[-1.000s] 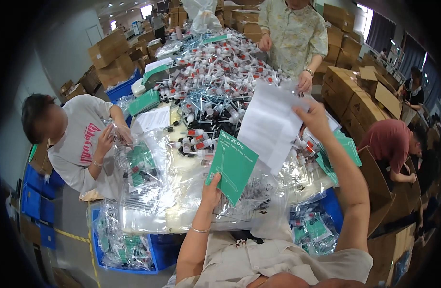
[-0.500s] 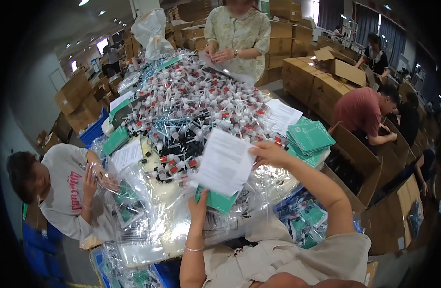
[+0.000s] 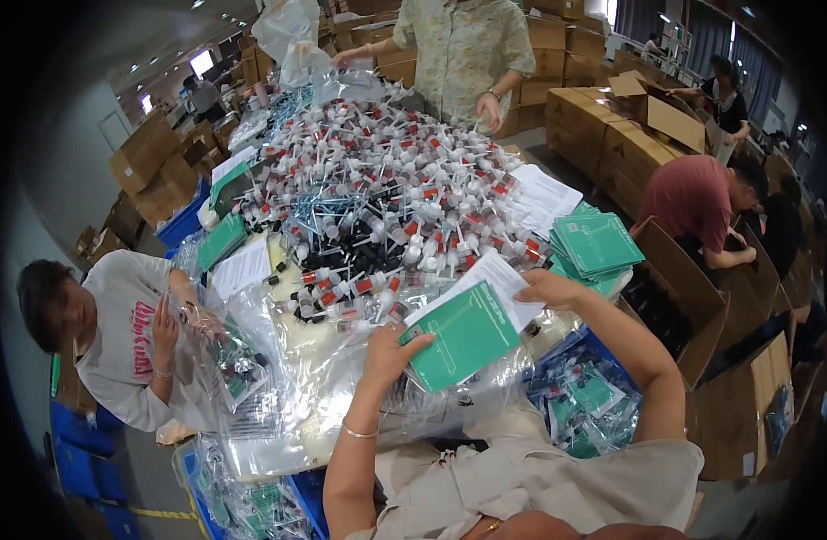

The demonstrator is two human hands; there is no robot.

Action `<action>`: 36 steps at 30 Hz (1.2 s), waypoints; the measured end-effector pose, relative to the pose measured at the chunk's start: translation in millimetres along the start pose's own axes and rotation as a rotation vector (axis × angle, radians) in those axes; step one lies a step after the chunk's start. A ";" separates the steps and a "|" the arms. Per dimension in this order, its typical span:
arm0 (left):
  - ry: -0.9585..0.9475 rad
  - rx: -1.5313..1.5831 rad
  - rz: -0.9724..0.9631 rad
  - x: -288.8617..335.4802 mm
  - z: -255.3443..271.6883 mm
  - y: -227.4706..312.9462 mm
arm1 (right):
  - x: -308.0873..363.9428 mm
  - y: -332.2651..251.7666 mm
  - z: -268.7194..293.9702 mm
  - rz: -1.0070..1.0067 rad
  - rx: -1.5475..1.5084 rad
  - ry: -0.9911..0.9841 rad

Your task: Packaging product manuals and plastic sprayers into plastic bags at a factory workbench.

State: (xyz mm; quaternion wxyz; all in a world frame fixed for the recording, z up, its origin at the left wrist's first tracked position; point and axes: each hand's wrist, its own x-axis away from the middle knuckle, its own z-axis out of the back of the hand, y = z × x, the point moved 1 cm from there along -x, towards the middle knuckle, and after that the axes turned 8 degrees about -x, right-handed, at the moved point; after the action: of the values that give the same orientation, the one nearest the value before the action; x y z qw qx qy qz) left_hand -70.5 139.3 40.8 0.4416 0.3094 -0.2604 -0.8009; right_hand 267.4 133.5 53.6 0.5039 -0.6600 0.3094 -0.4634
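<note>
My left hand (image 3: 391, 356) grips the left edge of a green printed booklet (image 3: 463, 342), thumb on top. Behind the booklet, partly covered by it, is a white printed sheet (image 3: 495, 274). My right hand (image 3: 552, 289) pinches the sheet's right edge. Both papers are held above clear plastic bags (image 3: 341, 387) on the table. Just beyond lies a big heap of small clear bottles with white nozzles and red parts (image 3: 404, 171), mixed with black caps (image 3: 341, 247) and blue-grey screws (image 3: 328, 209).
Green booklets (image 3: 598, 243) are stacked at the right, beside white sheets (image 3: 544, 198). Filled bags lie in blue bins (image 3: 580, 396) near me. A co-worker (image 3: 130, 342) handles a bag at the left; another person (image 3: 467, 63) stands across. An open carton (image 3: 679, 297) stands at right.
The green booklet has come in front of the white sheet, which had covered most of it. My right hand has moved right with the sheet. The person across has spread their hands apart.
</note>
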 end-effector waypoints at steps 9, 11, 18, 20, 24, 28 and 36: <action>0.222 -0.309 0.125 7.7 -24.9 -5.9 | -25.7 -2.1 -12.4 -0.161 0.032 -0.002; 0.232 -0.376 0.137 6.9 -24.0 2.6 | -24.1 -9.7 -24.0 -0.123 0.272 0.043; 0.191 -0.249 0.244 18.1 2.7 6.7 | 17.6 -24.3 -15.9 0.334 0.576 0.442; 0.147 -0.308 0.229 22.3 14.4 10.6 | 46.7 -44.4 -20.5 0.279 0.084 0.396; 0.073 -0.381 0.097 25.4 24.6 35.3 | 86.0 -60.1 -42.3 0.162 -0.065 0.369; 0.000 -0.581 -0.037 27.0 20.7 69.7 | 94.5 -53.6 -56.2 -0.152 0.050 0.088; -0.076 -0.629 -0.204 31.8 -3.4 111.6 | 96.4 -28.3 -105.7 0.039 0.072 0.178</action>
State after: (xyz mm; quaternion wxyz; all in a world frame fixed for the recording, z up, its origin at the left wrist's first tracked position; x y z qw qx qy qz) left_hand -20.5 58.2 107.2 0.4228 0.1524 0.0157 -0.8932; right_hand 204.6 17.5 116.1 0.5065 -0.5916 0.3491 -0.5212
